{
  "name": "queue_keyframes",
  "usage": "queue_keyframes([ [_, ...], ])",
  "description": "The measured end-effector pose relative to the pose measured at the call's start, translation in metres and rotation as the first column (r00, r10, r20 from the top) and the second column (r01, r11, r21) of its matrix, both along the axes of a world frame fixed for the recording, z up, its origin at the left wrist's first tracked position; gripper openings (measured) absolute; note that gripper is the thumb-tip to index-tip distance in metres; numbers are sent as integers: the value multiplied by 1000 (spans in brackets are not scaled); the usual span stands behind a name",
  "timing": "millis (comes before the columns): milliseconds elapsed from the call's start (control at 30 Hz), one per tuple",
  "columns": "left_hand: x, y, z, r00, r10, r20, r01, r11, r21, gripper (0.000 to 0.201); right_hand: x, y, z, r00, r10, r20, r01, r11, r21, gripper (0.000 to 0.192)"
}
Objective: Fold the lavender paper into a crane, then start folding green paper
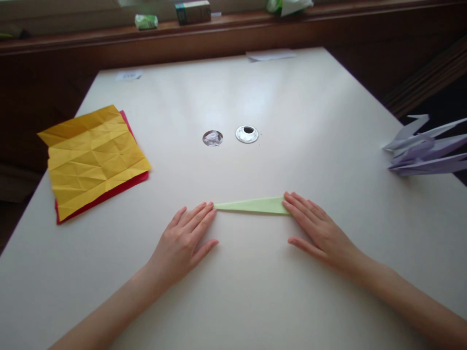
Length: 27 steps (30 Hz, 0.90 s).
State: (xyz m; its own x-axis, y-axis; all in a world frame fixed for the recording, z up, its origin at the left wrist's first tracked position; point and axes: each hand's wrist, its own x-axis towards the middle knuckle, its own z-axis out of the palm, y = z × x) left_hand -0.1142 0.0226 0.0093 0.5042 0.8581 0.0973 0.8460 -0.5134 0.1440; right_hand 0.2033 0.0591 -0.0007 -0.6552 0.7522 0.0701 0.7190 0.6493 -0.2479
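Observation:
A pale green paper (255, 205), folded into a long narrow point, lies flat on the white table (277, 301). My left hand (184, 240) rests flat with its fingertips touching the thin left tip. The fingertips of my right hand (317, 231), also flat, press on the wider right end. Neither hand grips the paper; the fingers are stretched out and slightly apart.
A creased yellow sheet (93, 158) lies over a red sheet (105, 193) at the left. Folded lilac paper shapes (425, 150) sit at the right edge. Two round cable holes (247, 134) mark the table's middle. Small boxes stand on the wooden ledge (233, 29) behind.

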Motion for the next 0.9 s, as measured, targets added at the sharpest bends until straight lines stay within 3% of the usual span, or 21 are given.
queue_keyframes([
  [100, 5, 12, 1, 991, 17, 136, -29, 996, 84, 33, 2, 6, 8, 986, -56, -154, 48, 997, -61, 43],
  [200, 14, 26, 1, 975, 5, 220, -27, 995, 97, 26, -4, 13, 14, 964, -34, -264, 42, 999, 26, 38],
  [467, 21, 51, -4, 912, 52, 407, -19, 996, -85, 21, -33, 35, 31, 920, 88, -383, 10, 969, 248, 29],
  [667, 20, 54, -5, 841, 145, 521, -49, 980, -193, 21, -43, 45, 37, 911, 213, -353, -97, 943, 319, 15],
  [900, 21, 59, 0, 823, 187, 537, -49, 964, -261, 16, -47, 60, 28, 951, 229, -207, -183, 959, 218, 12],
])
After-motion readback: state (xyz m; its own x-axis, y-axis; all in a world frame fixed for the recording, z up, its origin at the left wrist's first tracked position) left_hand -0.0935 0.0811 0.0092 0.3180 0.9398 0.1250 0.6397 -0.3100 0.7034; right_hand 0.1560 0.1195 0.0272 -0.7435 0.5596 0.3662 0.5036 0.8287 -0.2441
